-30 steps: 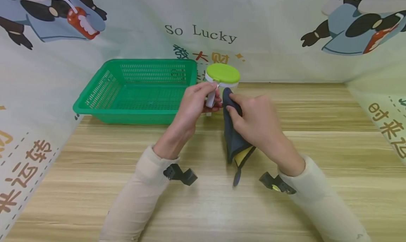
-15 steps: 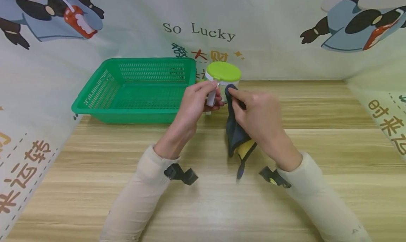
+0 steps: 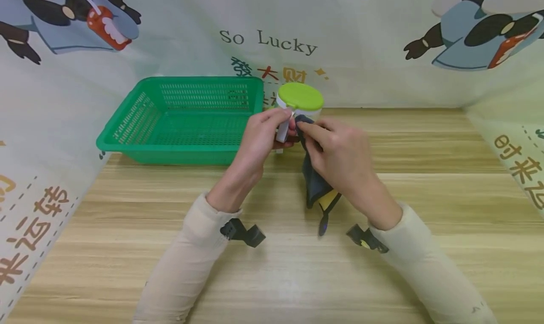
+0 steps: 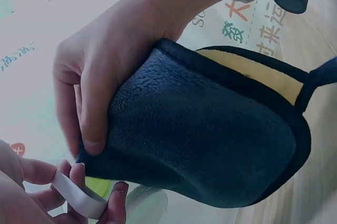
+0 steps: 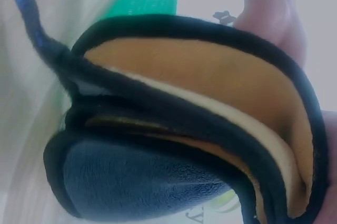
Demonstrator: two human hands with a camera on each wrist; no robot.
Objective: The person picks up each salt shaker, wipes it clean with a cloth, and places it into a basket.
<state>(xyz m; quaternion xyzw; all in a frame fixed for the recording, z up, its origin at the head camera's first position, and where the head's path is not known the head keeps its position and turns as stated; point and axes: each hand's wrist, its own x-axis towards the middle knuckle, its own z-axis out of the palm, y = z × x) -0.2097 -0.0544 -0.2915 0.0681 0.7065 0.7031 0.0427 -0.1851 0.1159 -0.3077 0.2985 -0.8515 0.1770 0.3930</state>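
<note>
Basket on table, back left. Lidded jug just right of it; printed backdrop behind both. Left hand at jug's near-side handle. Right hand opposite, cloth in its fingers, hanging in front of jug, right of handle.

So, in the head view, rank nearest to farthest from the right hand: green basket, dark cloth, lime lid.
1. Dark cloth: pinched in the right hand.
2. Lime lid: beyond the hand, leftward.
3. Green basket: farther left.

Left hand gripping, fingers probably curled, partly hidden; right hand pinching, knuckles up; forearms angled inward.
</note>
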